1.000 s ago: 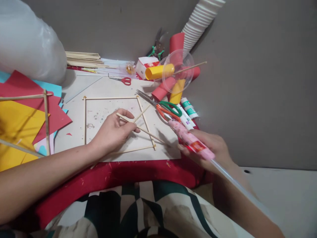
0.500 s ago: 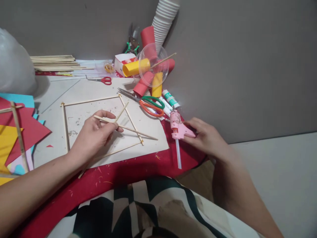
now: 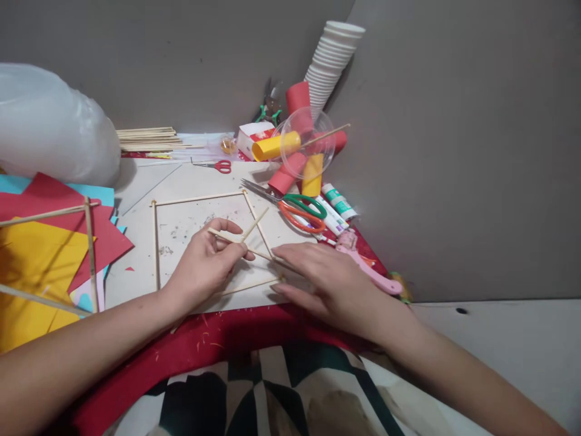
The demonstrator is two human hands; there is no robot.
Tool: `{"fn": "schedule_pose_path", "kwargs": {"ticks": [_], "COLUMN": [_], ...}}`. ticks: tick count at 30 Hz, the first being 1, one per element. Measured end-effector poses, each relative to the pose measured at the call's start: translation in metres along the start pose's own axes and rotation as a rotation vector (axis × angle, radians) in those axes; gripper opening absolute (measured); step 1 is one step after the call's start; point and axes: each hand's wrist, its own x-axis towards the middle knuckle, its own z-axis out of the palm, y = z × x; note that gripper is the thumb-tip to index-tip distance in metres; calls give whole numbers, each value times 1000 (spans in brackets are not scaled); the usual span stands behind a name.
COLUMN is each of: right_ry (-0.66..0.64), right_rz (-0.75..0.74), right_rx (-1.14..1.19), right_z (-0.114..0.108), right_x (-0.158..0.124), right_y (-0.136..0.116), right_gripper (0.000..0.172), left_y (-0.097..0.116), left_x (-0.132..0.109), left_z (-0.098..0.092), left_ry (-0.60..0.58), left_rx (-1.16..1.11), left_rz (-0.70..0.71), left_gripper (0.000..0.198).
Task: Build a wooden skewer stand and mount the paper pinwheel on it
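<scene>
- While the left hand pinches two crossed sticks over the frame, the right hand rests open on its near right corner.
- The sticks likely need holding still.

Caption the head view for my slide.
Left hand pinches crossed sticks over a square stick frame; right hand flat beside.

view: one camera worn on the person's head, above the near edge of the red tablecloth.
facing: forward and down, toward the plain grey wall beyond the pale cardboard work sheet.
nearness: close; the square frame of thin wooden sticks sits mid-picture.
edges: black, white and green patterned lap cloth at the bottom, tall stack of white paper cups near the top.
</scene>
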Motion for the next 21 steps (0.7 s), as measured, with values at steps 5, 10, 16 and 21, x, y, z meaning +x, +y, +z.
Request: {"fn": "schedule_pose_path", "kwargs": {"ticks": [5, 10, 16, 21], "right_ry": [46, 116, 167, 81], "right_rz": [-21, 29, 154, 246], "right_rx": [7, 142, 391, 549], "right_z": [30, 27, 20, 18], "right_x": [25, 20, 14, 16], "right_y": [3, 11, 12, 9], "right_gripper": [25, 18, 8, 13], "left_y": [-1, 2, -1, -6], "left_x": [0, 0, 2, 6], "left_z": [-2, -4, -3, -4], "left_ry": [-10, -56, -44, -60], "left_rx": [-34, -95, -172, -195], "left_rz": [8, 28, -15, -74], "left_gripper": [26, 26, 28, 23]}}
